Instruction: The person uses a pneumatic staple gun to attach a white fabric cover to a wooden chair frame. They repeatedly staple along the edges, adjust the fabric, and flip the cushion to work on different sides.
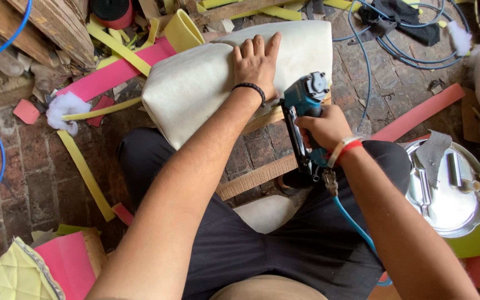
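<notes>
My left hand (255,61) lies flat, palm down, on a cream upholstered cushion (195,83) that rests on a wooden frame (259,176) between my knees. A black band circles that wrist. My right hand (323,128) grips a teal and black pneumatic staple gun (304,105), its nose pointed at the cushion's near edge beside the left wrist. A blue air hose (354,222) runs from the gun's base down across my right thigh. Red and white bands sit on the right wrist.
A round metal tray (448,214) with small tools and a grey scrap sits at right. Pink (112,75) and yellow foam strips (84,172) litter the brick floor. Blue hose coils (412,55) lie at top right, wood planks (45,22) at top left.
</notes>
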Demonstrator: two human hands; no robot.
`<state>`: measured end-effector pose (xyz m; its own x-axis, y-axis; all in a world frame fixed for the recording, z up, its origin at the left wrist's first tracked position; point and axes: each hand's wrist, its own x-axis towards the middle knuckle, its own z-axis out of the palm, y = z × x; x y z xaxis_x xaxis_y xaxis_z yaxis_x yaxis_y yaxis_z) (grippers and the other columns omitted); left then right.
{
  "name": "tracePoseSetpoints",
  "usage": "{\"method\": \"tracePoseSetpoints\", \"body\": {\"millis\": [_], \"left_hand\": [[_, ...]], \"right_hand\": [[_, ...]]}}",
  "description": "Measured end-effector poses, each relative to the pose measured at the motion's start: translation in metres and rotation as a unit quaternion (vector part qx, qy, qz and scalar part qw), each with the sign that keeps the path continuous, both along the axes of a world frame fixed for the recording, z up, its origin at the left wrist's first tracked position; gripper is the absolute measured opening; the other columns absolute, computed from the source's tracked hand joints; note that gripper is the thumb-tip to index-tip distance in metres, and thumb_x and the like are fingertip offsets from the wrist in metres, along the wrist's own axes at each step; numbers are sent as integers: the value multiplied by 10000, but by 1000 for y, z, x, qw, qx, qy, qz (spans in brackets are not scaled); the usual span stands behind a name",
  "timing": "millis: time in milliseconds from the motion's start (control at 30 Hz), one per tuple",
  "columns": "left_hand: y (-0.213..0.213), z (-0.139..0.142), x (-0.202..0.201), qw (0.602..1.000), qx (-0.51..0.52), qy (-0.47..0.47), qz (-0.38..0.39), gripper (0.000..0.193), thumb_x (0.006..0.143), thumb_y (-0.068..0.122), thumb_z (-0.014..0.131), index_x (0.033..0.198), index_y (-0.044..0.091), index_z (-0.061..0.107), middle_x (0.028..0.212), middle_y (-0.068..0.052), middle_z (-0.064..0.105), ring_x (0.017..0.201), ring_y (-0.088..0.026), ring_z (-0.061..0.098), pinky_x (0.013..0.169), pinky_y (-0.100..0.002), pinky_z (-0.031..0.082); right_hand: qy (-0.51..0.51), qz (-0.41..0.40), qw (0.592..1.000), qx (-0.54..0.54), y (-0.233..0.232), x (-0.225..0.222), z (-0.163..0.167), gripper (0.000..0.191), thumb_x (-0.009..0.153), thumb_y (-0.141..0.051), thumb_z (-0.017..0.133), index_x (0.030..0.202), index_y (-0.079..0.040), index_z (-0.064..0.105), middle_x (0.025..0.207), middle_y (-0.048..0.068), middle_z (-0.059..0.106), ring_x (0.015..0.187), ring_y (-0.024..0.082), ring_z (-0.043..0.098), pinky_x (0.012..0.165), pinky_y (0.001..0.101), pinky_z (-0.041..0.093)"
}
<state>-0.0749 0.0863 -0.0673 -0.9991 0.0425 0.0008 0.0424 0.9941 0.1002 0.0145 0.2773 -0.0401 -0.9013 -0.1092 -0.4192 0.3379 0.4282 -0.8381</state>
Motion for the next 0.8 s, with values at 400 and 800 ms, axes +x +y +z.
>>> {"method": "tracePoseSetpoints", "body": {"millis": [400,800], "left_hand": [[-10,2,7,1000,3,-16,5,1496,516,534,996,1628,208,50,1607,-237,285,1476,-410,278,1218,-609,200],[61,-14,119,893,442,19,-82,764,891,262,751,1517,-12,408,1399,-294,587,1175,-348,658,946,-437,571]], "right_hand": [[-109,-131,927,-333,72,-1,-73,156,880,-116,608,960,17,631,709,45,577,570,153,543,537,309,487],[-54,-103,795,-596,74,9,-78,382,826,-155,684,1074,47,476,753,49,559,639,167,534,597,319,474]]}}
